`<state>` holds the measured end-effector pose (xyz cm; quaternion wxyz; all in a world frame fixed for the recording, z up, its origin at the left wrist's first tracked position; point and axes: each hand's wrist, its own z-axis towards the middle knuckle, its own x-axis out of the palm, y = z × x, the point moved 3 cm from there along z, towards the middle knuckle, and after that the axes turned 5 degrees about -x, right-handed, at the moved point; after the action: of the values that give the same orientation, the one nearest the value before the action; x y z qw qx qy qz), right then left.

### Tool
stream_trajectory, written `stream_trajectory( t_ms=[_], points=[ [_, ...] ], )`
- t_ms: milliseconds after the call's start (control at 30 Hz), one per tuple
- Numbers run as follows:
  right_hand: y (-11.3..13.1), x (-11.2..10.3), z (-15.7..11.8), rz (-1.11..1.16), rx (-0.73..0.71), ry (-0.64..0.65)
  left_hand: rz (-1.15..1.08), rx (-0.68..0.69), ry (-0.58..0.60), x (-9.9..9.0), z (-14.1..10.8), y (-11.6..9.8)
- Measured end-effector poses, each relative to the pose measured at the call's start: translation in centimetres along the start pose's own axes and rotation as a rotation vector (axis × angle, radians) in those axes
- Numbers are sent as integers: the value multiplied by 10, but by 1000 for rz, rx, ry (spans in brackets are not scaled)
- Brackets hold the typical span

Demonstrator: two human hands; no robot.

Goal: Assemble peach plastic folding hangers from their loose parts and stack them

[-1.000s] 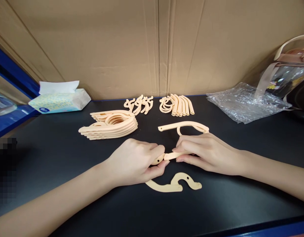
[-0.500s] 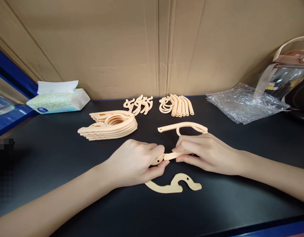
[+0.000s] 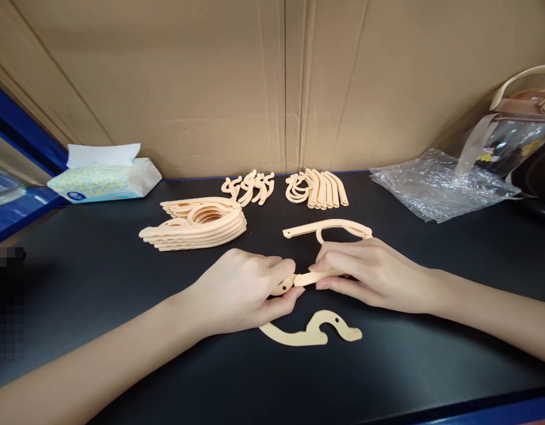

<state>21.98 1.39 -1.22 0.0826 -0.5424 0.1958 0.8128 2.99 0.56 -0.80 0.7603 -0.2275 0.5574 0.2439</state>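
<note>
My left hand (image 3: pixel 246 289) is closed, its thumb and fingers pinching a beige plastic hanger piece (image 3: pixel 283 287) with a dark hole. In my right hand (image 3: pixel 370 274) is a beige hanger arm (image 3: pixel 311 278), and its end touches the left-hand piece. My palms and fingers hide most of both pieces. Below them a hook-shaped hanger piece (image 3: pixel 325 324) lies on the black table, with a curved arm (image 3: pixel 294 339) running from it under my left hand. Just behind my right hand rests another hanger part (image 3: pixel 330 225), a long arm with a curved piece beneath it.
A stack of folded hangers (image 3: pixel 197 227) lies at back left. Small hooks (image 3: pixel 250 188) and curved arms (image 3: pixel 325 189) sit in groups along the cardboard wall (image 3: pixel 188 88). A tissue pack (image 3: pixel 104 177) stands far left; crumpled clear plastic (image 3: pixel 440 183) and a water bottle (image 3: pixel 515 136) are at right.
Almost nothing differs. Both hands keep the same grip on the two hanger pieces, and the parts on the table lie where they were.
</note>
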Motion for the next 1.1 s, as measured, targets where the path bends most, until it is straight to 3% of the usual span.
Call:
stream_trajectory(
  t_ms=[1100],
  points=[
    [0,0,0,4,-1,-9,-18,-16,22,1,1,1]
  ],
)
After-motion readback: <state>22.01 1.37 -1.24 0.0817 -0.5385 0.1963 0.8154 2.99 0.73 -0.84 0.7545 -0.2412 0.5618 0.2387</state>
